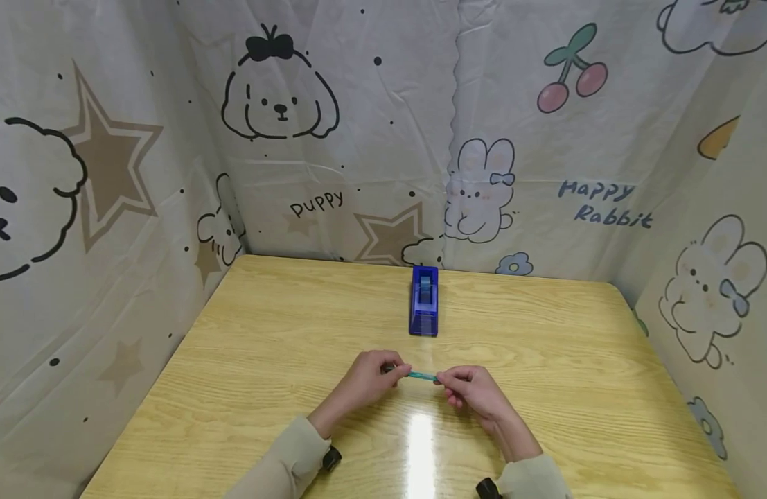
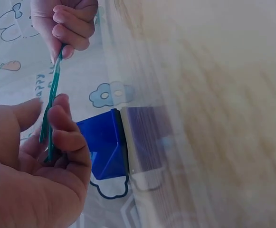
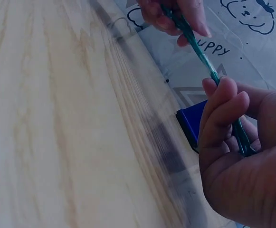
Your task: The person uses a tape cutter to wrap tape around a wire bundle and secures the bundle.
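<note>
Low over the table, a thin green cord (image 1: 422,375) stretches between the two hands. My left hand (image 1: 372,378) pinches one end between thumb and fingers, and my right hand (image 1: 479,394) grips the other. Seen from the left wrist, the green cord (image 2: 55,85) looks doubled, with two loose ends at the left palm and a pale, shiny stretch towards the right hand. The right wrist view shows the green cord (image 3: 203,58) running through the curled right fingers, which partly hide it. Beyond both hands stands a blue tape dispenser (image 1: 424,323).
The wood-grain table (image 1: 296,312) is enclosed at the back and sides by a pale printed curtain (image 1: 383,97). Dark wrist cameras sit at both cuffs, one of them the left camera (image 1: 331,458). Bright glare lies on the tabletop between the forearms.
</note>
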Available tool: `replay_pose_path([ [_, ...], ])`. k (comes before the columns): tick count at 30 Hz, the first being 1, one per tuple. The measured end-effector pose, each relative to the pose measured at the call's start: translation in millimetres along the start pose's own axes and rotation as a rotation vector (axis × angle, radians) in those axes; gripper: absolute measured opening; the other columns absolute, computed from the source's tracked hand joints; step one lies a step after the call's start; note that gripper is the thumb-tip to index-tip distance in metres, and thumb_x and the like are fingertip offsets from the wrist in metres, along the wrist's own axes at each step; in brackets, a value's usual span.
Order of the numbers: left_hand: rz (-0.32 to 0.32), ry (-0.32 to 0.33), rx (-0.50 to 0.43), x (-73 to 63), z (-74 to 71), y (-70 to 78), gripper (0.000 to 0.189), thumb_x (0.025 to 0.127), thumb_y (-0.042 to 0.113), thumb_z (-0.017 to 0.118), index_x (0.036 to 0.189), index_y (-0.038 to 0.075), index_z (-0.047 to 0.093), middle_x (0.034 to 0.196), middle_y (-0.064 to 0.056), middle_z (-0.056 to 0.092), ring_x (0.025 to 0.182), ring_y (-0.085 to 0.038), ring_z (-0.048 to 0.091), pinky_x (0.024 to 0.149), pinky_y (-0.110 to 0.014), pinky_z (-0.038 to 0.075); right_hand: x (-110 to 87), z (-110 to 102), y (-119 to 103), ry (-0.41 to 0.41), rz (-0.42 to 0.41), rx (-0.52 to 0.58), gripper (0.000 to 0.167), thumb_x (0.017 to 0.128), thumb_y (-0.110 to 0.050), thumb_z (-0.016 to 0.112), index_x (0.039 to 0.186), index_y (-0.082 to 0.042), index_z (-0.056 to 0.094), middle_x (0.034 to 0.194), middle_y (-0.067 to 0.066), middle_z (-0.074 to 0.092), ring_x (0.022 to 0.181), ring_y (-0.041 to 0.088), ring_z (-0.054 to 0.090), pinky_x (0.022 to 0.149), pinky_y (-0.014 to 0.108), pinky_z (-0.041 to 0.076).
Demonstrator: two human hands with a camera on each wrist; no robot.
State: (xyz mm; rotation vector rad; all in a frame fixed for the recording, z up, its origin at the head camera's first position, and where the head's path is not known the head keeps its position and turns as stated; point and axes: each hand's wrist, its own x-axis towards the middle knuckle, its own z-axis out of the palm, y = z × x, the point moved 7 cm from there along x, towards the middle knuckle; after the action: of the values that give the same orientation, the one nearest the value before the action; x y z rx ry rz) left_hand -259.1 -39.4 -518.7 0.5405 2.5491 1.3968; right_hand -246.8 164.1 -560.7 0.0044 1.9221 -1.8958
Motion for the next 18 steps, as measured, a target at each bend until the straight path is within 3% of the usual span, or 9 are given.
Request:
replay_pose_path([
  [7,-0.052,-0.046,-0.013,2.7,2.6,-6.4,0.039,0.109,0.036,0.054,0.093,0.008,0.076,0.079,-0.008,0.072,0.059,-0.009,0.047,0.055,-0.022,0.038,1.0,0.3,-3.5,0.004,-0.016,0.007,0.029,0.099,-0.014,0.071,0.107,0.013,0.071,0.072,-0.001,0.063,0.059,0.006,0.057,0.056,0.018,0.047],
  [12,-0.043,-0.091,-0.050,5.4,5.5,-8.8,0.031,0.107,0.031,0.059,0.092,0.010,0.076,0.075,-0.012,0.067,0.059,-0.010,0.048,0.055,-0.022,0.040,2.9,0.8,-4.6,0.010,-0.026,-0.001,0.028,0.098,-0.011,0.071,0.109,0.015,0.071,0.073,0.000,0.066,0.061,0.007,0.059,0.059,0.020,0.051],
  [18,-0.017,-0.073,-0.037,7.9,7.5,-6.9,0.022,0.104,0.024,0.064,0.093,0.008,0.074,0.079,-0.013,0.066,0.062,-0.008,0.048,0.058,-0.022,0.040,3.2,-2.7,-4.6,0.038,-0.014,-0.025,0.026,0.099,-0.010,0.070,0.112,0.012,0.072,0.077,0.003,0.069,0.067,0.009,0.063,0.063,0.021,0.055],
])
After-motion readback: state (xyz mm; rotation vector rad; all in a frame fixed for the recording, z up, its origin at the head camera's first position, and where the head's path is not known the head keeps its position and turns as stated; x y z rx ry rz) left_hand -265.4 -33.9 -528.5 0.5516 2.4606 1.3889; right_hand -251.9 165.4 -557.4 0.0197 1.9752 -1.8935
